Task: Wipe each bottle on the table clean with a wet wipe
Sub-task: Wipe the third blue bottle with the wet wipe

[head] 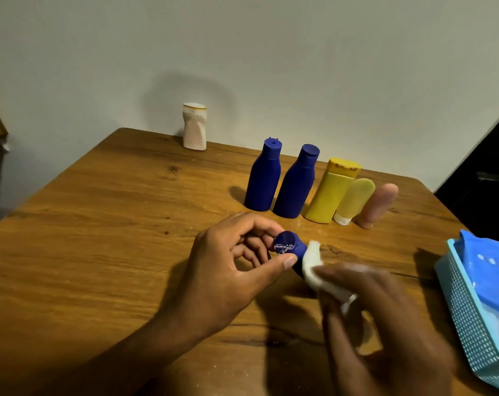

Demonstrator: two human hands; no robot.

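Observation:
My left hand [231, 270] pinches the end of a small dark blue bottle [289, 246], held tilted over the wooden table [99, 224]. My right hand [371, 315], blurred, grips a white wet wipe [312, 267] wrapped around the bottle's body. Most of that bottle is hidden by the wipe and my fingers. Behind stand two blue bottles [264, 178] [297, 184], a yellow bottle [331, 192], a pale yellow tube [355, 200] and a pink tube [378, 204] in a row. A white bottle [195, 127] stands alone at the back by the wall.
A light blue mesh basket [471, 310] holding a blue wipes pack [488, 255] sits at the table's right edge. A grey wall runs behind the table. Bare wood lies to the left of my hands.

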